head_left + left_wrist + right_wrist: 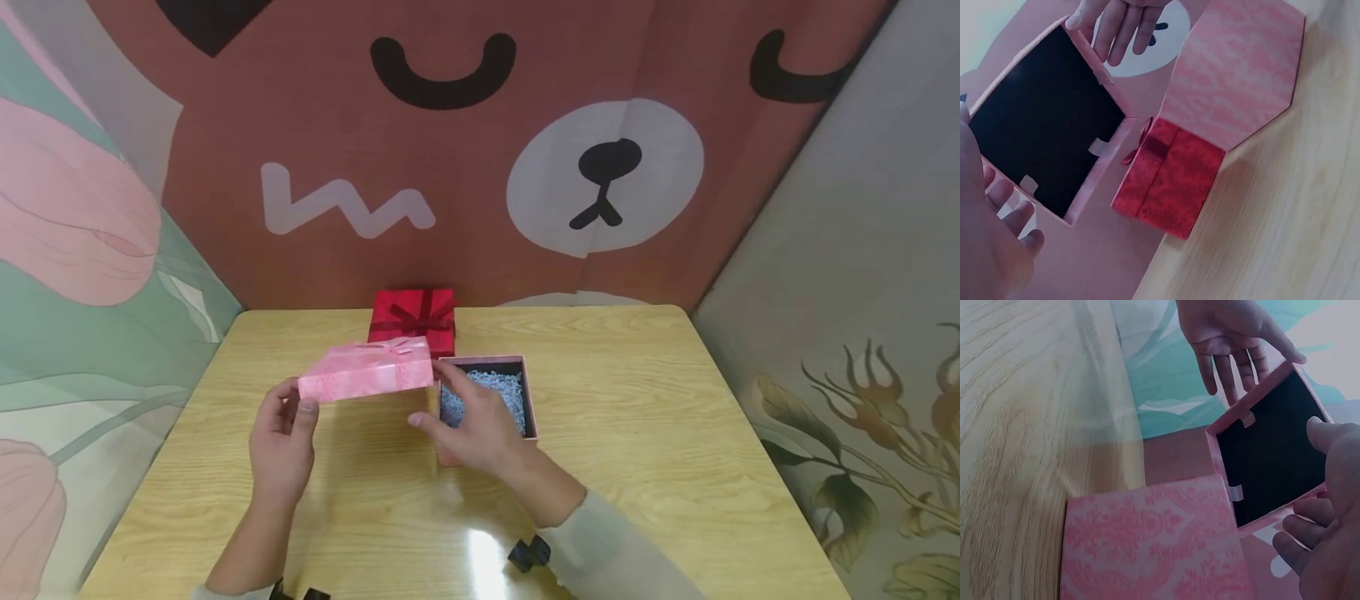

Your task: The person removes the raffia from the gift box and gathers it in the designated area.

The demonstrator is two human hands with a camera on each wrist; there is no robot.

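A pink gift box lid (367,375), with a ribbon bow on top, is held tilted above the table. Its black inside (1041,119) with small pale tabs shows in both wrist views. My left hand (281,442) pinches its left corner, thumb at the lower front. The fingers of my right hand (480,421) reach the lid's right end, while its thumb is spread apart below in the head view. Under the right hand stands the open pink box base (530,400), with light blue paper shreds (506,392) inside. Part of the base is hidden by that hand.
Behind the lid, a red gift box (378,304) with a dark red ribbon bow stands near the table's back edge. The wooden table (637,467) meets a bear-patterned wall covering (465,267) behind and floral coverings at both sides.
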